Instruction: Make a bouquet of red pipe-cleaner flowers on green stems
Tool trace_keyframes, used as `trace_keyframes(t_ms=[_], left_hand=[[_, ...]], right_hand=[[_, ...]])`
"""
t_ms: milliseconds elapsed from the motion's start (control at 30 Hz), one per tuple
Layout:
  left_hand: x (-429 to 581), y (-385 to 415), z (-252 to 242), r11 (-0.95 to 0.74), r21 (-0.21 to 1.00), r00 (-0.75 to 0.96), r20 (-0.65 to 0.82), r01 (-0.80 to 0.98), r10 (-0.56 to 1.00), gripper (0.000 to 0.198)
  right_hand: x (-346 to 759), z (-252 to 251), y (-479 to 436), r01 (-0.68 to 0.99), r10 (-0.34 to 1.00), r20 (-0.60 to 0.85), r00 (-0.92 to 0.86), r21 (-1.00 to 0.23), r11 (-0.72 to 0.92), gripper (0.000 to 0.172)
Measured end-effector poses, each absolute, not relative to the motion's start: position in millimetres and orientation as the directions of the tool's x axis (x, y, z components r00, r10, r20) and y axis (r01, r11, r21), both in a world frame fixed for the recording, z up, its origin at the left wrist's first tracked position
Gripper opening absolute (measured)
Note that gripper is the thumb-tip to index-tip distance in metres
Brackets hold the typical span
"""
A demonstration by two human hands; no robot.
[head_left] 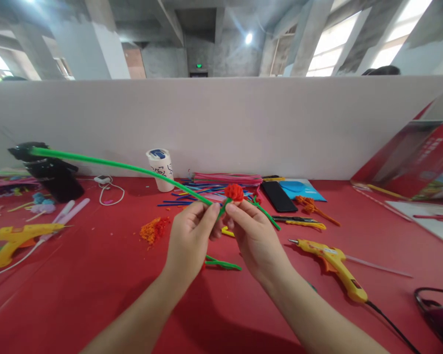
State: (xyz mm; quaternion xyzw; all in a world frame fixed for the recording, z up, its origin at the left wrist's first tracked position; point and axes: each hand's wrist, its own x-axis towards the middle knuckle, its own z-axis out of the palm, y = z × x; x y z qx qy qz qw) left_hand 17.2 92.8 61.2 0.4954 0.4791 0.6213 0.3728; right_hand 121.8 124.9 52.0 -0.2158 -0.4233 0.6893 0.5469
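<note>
Both pinched shut: my left hand (190, 241), right hand (254, 236) grip long green fuzzy pipe-cleaner stem (96, 160) under red fluffy pompom (234, 191); free length runs 10 o'clock, left hand nearer.

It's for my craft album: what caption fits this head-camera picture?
Left hand and right hand pinch the green stem under a red pipe-cleaner flower, above a red table.

On the red desk (96, 295) a yellow glue gun (332, 263) lies at the right; far, a white cup (161, 169) stands left of a black phone (278, 195).
</note>
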Motion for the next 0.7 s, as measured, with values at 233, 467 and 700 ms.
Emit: trace_keyframes(t_ms=[233,467,700], left_hand=[[18.0,92.8,57.5,-0.35,0.9,-0.201,0.405,0.26,0.892,0.025],[16.0,92.6,68.2,0.151,0.853,0.134,-0.096,-0.5,0.986,0.021],[13.7,87.3,74.1,0.379,0.685,0.323,-0.216,-0.622,0.921,0.019]], right_hand=[[123.9,49.9,128.6,-0.568,0.947,0.197,-0.252,-0.823,0.02,0.006],[130.3,56.9,126.5,-0.602,0.886,0.217,-0.409,-0.794,-0.083,0.009],[131.7,54.7,127.5,-0.619,0.867,0.199,-0.456,-0.772,-0.149,0.012]])
